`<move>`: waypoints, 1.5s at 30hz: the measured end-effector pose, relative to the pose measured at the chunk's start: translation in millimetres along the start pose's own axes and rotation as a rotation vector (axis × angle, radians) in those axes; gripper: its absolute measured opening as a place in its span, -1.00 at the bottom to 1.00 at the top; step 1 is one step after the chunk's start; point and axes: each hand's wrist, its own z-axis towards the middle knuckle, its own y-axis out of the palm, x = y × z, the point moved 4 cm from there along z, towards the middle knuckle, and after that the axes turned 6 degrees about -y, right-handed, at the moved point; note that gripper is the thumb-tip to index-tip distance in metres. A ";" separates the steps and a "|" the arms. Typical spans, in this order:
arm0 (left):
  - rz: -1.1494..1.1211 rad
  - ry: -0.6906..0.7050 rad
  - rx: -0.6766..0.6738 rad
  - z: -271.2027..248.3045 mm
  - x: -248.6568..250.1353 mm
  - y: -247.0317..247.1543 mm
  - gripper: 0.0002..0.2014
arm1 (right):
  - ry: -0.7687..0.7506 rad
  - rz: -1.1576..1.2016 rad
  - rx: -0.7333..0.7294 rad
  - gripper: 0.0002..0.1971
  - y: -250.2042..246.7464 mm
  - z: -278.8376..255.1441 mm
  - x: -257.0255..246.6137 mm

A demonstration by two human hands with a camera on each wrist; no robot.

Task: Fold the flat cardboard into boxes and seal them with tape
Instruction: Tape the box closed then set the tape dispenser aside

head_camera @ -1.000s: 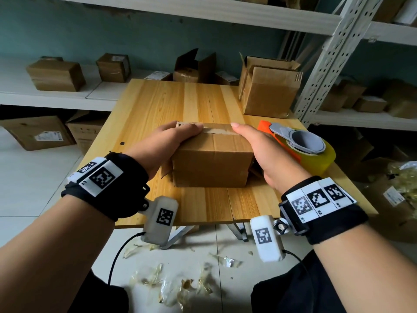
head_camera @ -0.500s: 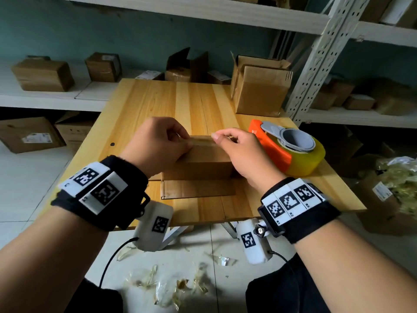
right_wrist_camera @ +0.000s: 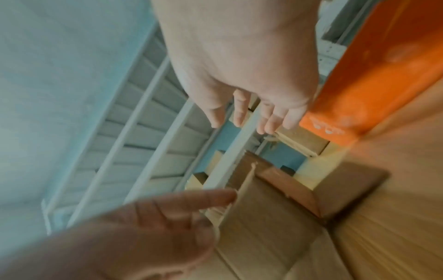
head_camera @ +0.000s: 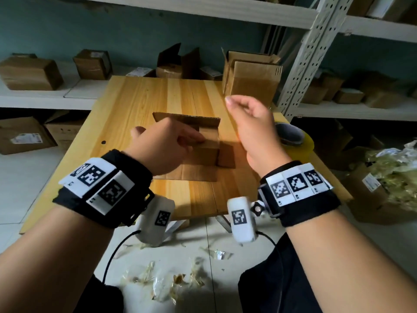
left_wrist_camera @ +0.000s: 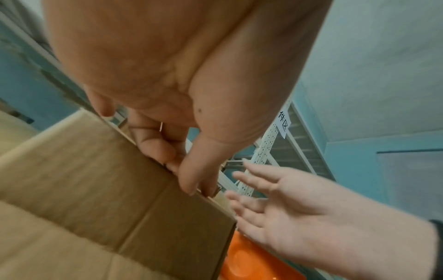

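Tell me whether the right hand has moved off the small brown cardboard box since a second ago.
Yes. The right hand has lifted off the small brown cardboard box, rising up and rightward, now open in front of the orange tape dispenser.

One open-flapped box [head_camera: 203, 141] and one tape dispenser [head_camera: 293, 136] sit on the table [head_camera: 140, 105]; two hands work there.
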 end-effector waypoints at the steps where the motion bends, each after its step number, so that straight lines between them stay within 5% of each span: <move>1: 0.002 -0.022 0.010 2.1 -1.8 -0.2 -0.59 | 0.006 0.020 0.050 -0.70 -10.8 0.8 -3.0; 5: -0.182 -0.061 0.015 8.6 -12.8 -5.4 -0.55 | 0.097 -0.170 0.117 -0.64 -37.0 4.1 3.5; 12: -0.750 -0.237 -0.036 8.5 -19.4 -11.1 -0.65 | 0.246 -0.688 -0.011 -0.10 -57.4 6.0 19.4; 18: -0.936 -0.284 -0.166 -1.3 -13.3 -1.3 -0.78 | 0.237 -1.129 -0.222 -0.24 -49.3 -0.2 20.2; 26: -0.950 -0.342 -0.300 -4.2 -22.8 7.8 -0.77 | 0.191 -1.083 -0.216 -0.42 -47.5 -11.8 10.6; 35: -0.913 -0.358 -0.271 -12.2 -26.5 9.3 -0.72 | 0.025 -0.393 0.133 -0.20 -95.1 -22.9 -0.6; 40: -0.930 -0.312 -0.295 -18.9 -8.7 15.5 -0.69 | -0.013 -0.282 -0.049 -0.16 -84.5 -35.6 -12.8; 45: -1.068 -0.244 -0.214 -25.0 3.3 11.0 -0.41 | -0.080 -0.259 -0.259 -0.41 -60.2 -49.8 -29.5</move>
